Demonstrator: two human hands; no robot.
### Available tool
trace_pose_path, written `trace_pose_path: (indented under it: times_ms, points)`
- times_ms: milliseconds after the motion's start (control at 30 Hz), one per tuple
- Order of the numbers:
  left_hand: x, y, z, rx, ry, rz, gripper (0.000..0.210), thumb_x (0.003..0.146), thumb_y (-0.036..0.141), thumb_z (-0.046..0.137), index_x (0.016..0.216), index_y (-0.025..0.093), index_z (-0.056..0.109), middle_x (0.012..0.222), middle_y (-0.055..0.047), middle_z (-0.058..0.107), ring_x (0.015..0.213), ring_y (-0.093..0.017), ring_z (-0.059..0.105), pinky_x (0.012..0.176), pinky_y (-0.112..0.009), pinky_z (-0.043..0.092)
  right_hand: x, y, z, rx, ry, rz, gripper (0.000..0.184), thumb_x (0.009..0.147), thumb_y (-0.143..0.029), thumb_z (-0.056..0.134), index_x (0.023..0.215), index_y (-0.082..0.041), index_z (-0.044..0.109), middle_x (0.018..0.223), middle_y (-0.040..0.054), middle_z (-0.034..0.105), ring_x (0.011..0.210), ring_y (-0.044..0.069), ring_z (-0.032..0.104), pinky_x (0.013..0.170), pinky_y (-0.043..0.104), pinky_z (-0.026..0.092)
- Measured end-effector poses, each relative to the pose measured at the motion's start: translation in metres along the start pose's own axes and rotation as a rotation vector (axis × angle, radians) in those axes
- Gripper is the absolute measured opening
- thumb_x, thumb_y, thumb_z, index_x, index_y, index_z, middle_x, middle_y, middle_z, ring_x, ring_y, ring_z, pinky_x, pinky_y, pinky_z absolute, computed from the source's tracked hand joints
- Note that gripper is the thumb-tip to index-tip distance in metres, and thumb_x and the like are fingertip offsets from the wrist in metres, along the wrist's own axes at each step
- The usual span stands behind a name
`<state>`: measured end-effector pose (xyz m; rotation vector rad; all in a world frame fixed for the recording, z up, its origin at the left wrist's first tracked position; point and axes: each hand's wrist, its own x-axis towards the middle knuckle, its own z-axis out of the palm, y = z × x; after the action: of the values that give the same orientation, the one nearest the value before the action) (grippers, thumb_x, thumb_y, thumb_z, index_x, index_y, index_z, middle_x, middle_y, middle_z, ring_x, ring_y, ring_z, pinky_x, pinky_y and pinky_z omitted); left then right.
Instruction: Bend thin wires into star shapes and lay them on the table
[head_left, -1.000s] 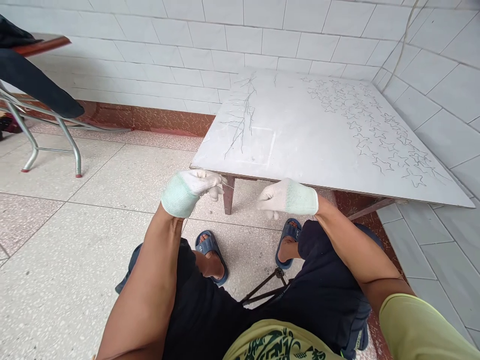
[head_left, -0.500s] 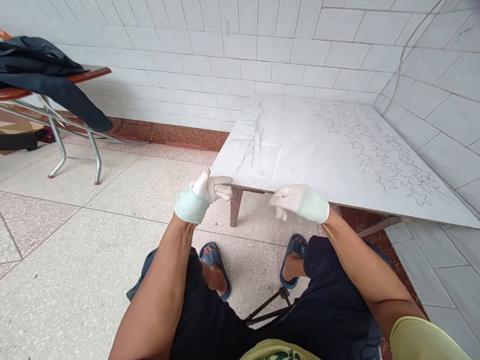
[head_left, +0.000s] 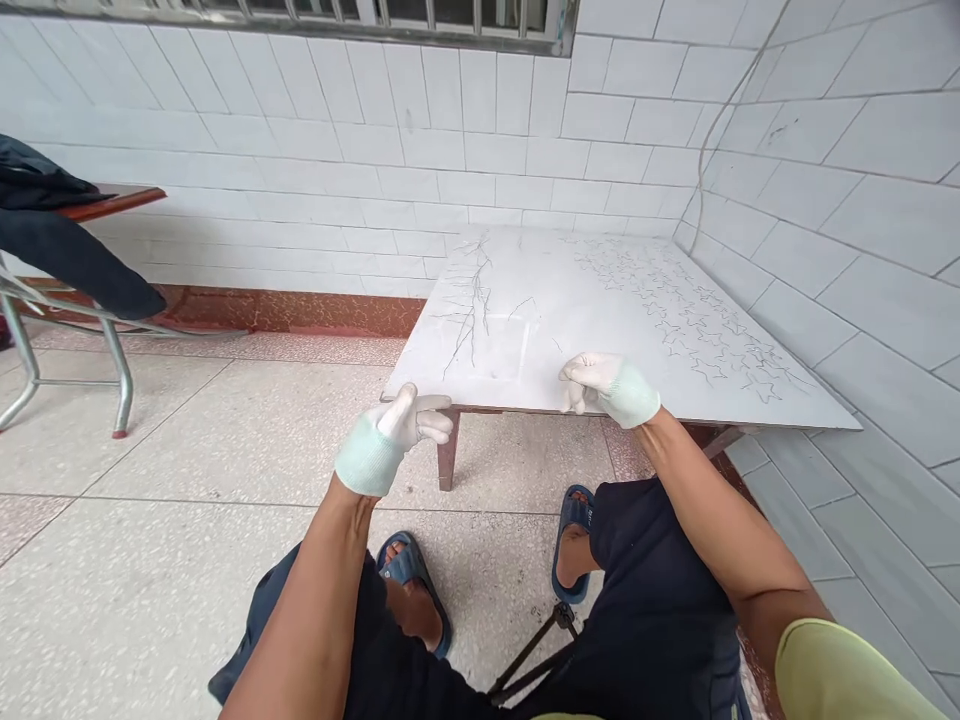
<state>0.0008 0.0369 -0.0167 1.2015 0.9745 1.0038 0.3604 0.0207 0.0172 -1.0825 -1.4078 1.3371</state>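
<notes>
Now both gloved hands sit at the near edge of the white desk [head_left: 525, 300], apart from one another. A second ago they were lower, in front of the desk edge, with a thin wire stretched between them; since then they have risen and parted. The right hand [head_left: 604, 385] rests on the near part of the desk top with its fingers curled in, and it seems to pinch a short piece of wire, though the wire is too fine to make out for sure. The left hand [head_left: 405, 420] hovers just off the near left corner, thumb up and fingers loosely bent; I cannot tell whether it holds anything. The stretched wire between the hands no longer shows, which suggests the piece was bent or let go at one end and is being brought to the desk.

On the desk, left of centre, straight wire pieces [head_left: 472, 300] lie in a branching row running from near to far. Across the right half, bent wire stars [head_left: 697, 320] lie in loose rows toward the far right corner by the tiled wall [head_left: 862, 200].

Below the hands, the person's feet in blue sandals [head_left: 574, 515] rest on the speckled floor. Far left, a metal-legged table [head_left: 112, 360] carries dark cloth.
</notes>
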Motion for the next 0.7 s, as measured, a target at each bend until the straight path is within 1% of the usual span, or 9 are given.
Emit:
trace_pose_path:
  times_ms: [67,167,267,367,433,500,600,633,700]
  points:
    - [-0.005,0.005,0.003,0.107,0.000,-0.011,0.080,0.088,0.083,0.062,0.102,0.007,0.080,0.082,-0.017,0.082,0.073,-0.029,0.078,0.081,-0.043,0.060,0.009,0.000,-0.013,0.034,0.020,0.019,0.048,0.081,-0.061,0.089,0.091,-0.018,0.072,0.060,0.0027,0.071,0.061,0.022,0.073,0.064,0.034,0.058]
    - [-0.010,0.010,0.009,0.253,-0.030,-0.024,0.078,0.082,0.087,0.064,0.090,0.012,0.081,0.082,-0.017,0.083,0.079,-0.033,0.079,0.087,-0.046,0.060,0.031,-0.001,-0.029,0.047,0.007,0.045,0.048,0.077,-0.057,0.094,0.090,-0.017,0.071,0.065,0.0030,0.073,0.057,0.019,0.071,0.064,0.035,0.062]
    - [-0.010,0.010,0.013,0.318,-0.056,-0.064,0.081,0.077,0.091,0.065,0.091,0.013,0.078,0.086,-0.017,0.083,0.077,-0.032,0.079,0.088,-0.047,0.060,0.063,-0.005,-0.042,-0.034,0.046,0.113,0.041,0.082,-0.049,0.093,0.087,-0.016,0.069,0.063,0.0033,0.072,0.053,0.018,0.069,0.060,0.032,0.061]
    - [-0.009,0.008,0.016,0.384,-0.084,-0.098,0.082,0.079,0.090,0.062,0.100,0.012,0.076,0.088,-0.016,0.084,0.077,-0.031,0.080,0.087,-0.046,0.061,0.101,-0.012,-0.053,-0.196,0.147,0.149,0.030,0.092,-0.038,0.088,0.083,-0.016,0.068,0.065,0.0042,0.073,0.050,0.016,0.068,0.058,0.030,0.059]
    - [-0.010,0.007,0.020,0.439,-0.128,-0.114,0.078,0.080,0.087,0.061,0.104,0.013,0.075,0.089,-0.015,0.084,0.079,-0.030,0.080,0.087,-0.045,0.061,0.129,-0.017,-0.060,-0.250,0.179,0.150,0.027,0.094,-0.031,0.085,0.080,-0.015,0.068,0.066,0.0055,0.073,0.049,0.016,0.067,0.056,0.028,0.056]
    - [-0.013,0.007,0.026,0.482,-0.182,-0.143,0.072,0.082,0.083,0.059,0.101,0.015,0.074,0.089,-0.014,0.084,0.080,-0.030,0.080,0.086,-0.045,0.061,0.157,-0.024,-0.065,-0.270,0.205,0.137,0.022,0.096,-0.025,0.083,0.082,-0.014,0.070,0.067,0.0057,0.074,0.050,0.014,0.068,0.056,0.026,0.053]
    - [-0.017,0.003,0.035,0.587,-0.265,-0.166,0.061,0.089,0.075,0.051,0.090,0.018,0.073,0.089,-0.012,0.083,0.081,-0.028,0.079,0.086,-0.042,0.060,0.200,-0.034,-0.069,-0.272,0.246,0.109,0.018,0.100,-0.021,0.077,0.086,-0.012,0.070,0.070,0.0060,0.074,0.052,0.013,0.068,0.058,0.025,0.052]
    - [-0.018,-0.001,0.038,0.646,-0.296,-0.160,0.059,0.093,0.071,0.047,0.090,0.019,0.074,0.090,-0.011,0.083,0.082,-0.027,0.078,0.086,-0.040,0.060,0.215,-0.037,-0.070,-0.268,0.258,0.101,0.017,0.101,-0.019,0.075,0.088,-0.011,0.069,0.071,0.0060,0.074,0.053,0.013,0.068,0.059,0.024,0.052]
    - [-0.019,-0.013,0.039,0.797,-0.318,-0.171,0.056,0.097,0.066,0.043,0.088,0.020,0.074,0.086,-0.009,0.082,0.079,-0.026,0.076,0.080,-0.038,0.058,0.247,-0.043,-0.072,-0.257,0.276,0.091,0.017,0.104,-0.018,0.071,0.089,-0.011,0.067,0.071,0.0054,0.072,0.055,0.013,0.067,0.060,0.024,0.052]
